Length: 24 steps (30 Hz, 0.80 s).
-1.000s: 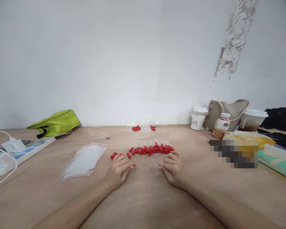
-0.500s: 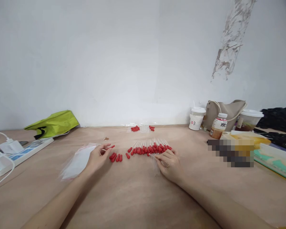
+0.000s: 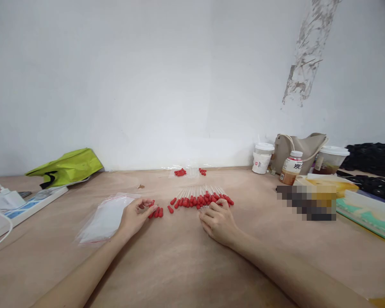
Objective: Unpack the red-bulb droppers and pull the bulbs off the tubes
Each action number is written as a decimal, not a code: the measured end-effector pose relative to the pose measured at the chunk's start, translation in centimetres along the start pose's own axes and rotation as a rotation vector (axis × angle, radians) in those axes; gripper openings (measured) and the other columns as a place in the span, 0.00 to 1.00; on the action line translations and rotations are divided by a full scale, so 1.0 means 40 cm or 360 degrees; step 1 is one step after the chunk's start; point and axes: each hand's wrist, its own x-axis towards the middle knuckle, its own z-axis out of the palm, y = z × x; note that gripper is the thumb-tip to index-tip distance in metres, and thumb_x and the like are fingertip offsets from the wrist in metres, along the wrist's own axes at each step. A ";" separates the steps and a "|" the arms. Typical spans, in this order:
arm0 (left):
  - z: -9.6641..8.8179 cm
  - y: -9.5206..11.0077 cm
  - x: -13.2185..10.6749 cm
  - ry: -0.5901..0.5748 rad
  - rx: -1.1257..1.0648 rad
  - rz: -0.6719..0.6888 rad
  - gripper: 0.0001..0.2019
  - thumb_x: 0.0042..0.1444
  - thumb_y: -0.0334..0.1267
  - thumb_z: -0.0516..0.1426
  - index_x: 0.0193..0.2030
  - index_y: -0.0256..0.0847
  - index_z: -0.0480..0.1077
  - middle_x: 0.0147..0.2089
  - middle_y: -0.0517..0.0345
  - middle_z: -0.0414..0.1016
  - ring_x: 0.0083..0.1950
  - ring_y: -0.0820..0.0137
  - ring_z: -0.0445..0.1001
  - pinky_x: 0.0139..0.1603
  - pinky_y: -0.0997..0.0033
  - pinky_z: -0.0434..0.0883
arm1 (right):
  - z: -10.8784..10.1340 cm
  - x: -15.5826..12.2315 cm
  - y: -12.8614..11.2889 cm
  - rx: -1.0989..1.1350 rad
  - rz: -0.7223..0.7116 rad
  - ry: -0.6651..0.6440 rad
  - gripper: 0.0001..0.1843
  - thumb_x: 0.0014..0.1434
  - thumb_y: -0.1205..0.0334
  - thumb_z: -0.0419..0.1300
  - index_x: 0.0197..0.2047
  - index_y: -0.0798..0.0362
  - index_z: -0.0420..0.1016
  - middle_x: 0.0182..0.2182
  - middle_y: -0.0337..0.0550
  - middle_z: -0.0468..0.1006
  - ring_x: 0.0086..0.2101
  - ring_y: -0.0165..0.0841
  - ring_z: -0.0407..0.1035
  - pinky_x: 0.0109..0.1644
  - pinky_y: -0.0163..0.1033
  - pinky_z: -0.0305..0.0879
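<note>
On the tabletop (image 3: 179,261), approx. ctr, L hand (image 3: 131,218) pinches a red bulb (image 3: 152,202) by loose bulbs (image 3: 161,212); R hand (image 3: 220,223) curled over clear tubes (image 3: 203,209), grip unclear, nr red-tipped droppers (image 3: 191,201).

Over the last second I've swung the left hand (image 3: 135,216) out toward ten o'clock, then dipped it, bringing the red bulb (image 3: 153,202) at its fingertips right beside the loose bulbs (image 3: 161,212). I've slid the right hand (image 3: 217,220) toward nine o'clock, now hiding most of the clear tubes (image 3: 204,208).
</note>
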 end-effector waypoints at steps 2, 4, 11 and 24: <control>0.003 -0.001 0.000 -0.0015 0.0027 0.0024 0.16 0.45 0.49 0.56 0.36 0.40 0.71 0.34 0.56 0.74 0.36 0.67 0.70 0.36 0.70 0.67 | 0.002 -0.001 -0.003 0.0032 0.0046 -0.0045 0.08 0.55 0.67 0.53 0.26 0.53 0.71 0.22 0.39 0.72 0.30 0.30 0.57 0.43 0.44 0.43; 0.004 -0.003 0.000 -0.0065 0.0049 0.0055 0.15 0.45 0.49 0.56 0.35 0.40 0.72 0.35 0.56 0.74 0.37 0.67 0.70 0.37 0.70 0.67 | -0.003 -0.002 -0.005 0.0124 0.0106 -0.0112 0.08 0.55 0.63 0.54 0.26 0.52 0.71 0.22 0.39 0.72 0.30 0.30 0.57 0.43 0.45 0.43; -0.003 -0.001 -0.006 -0.0247 0.0109 0.0100 0.17 0.45 0.52 0.56 0.35 0.42 0.72 0.36 0.56 0.74 0.37 0.66 0.71 0.36 0.69 0.67 | -0.031 -0.004 -0.008 0.0296 0.0175 -0.0331 0.15 0.52 0.47 0.54 0.32 0.50 0.72 0.30 0.41 0.73 0.35 0.34 0.58 0.47 0.47 0.41; 0.081 0.110 0.130 -0.0421 0.0699 -0.0076 0.16 0.41 0.54 0.55 0.25 0.45 0.75 0.39 0.48 0.75 0.47 0.53 0.67 0.45 0.57 0.60 | -0.044 -0.005 -0.001 0.0328 0.0155 -0.0435 0.30 0.45 0.35 0.54 0.41 0.50 0.71 0.35 0.44 0.72 0.37 0.36 0.59 0.47 0.48 0.44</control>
